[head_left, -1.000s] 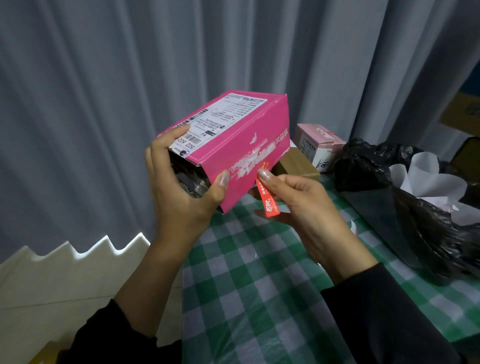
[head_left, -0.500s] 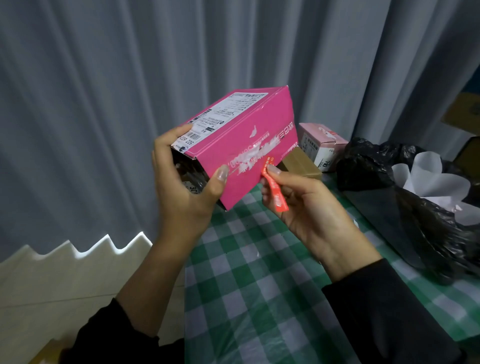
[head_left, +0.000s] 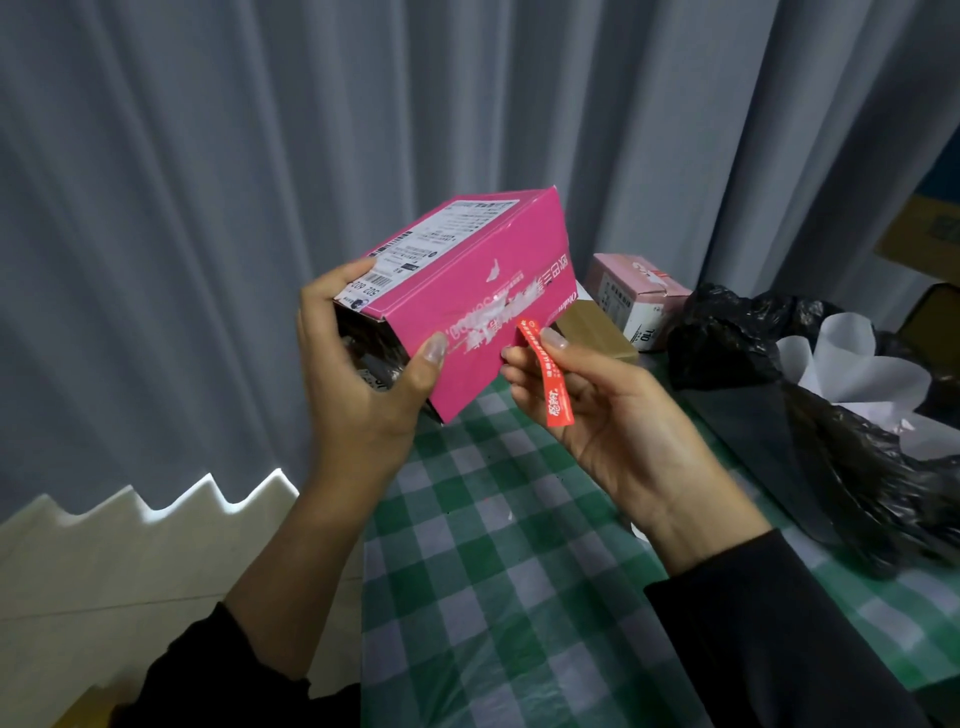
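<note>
A bright pink cardboard box (head_left: 483, 291) with a white shipping label on top is held up in the air, tilted. My left hand (head_left: 363, 384) grips its open near end, thumb on the pink side and fingers over the label edge. Dark contents show inside the opening. My right hand (head_left: 597, 410) pinches a red tear strip (head_left: 548, 374) with white print between thumb and forefinger. The strip's upper end still meets the box's side.
Below lies a table with a green and white checked cloth (head_left: 498, 571). A pale pink box (head_left: 636, 296) and a brown carton (head_left: 592, 330) stand at the back. A black rubbish bag (head_left: 831, 415) holding white paper (head_left: 857, 364) fills the right. Grey curtains hang behind.
The box has tilted and turned a little to the right. My right hand has drawn the red strip further out, so more of it hangs free.
</note>
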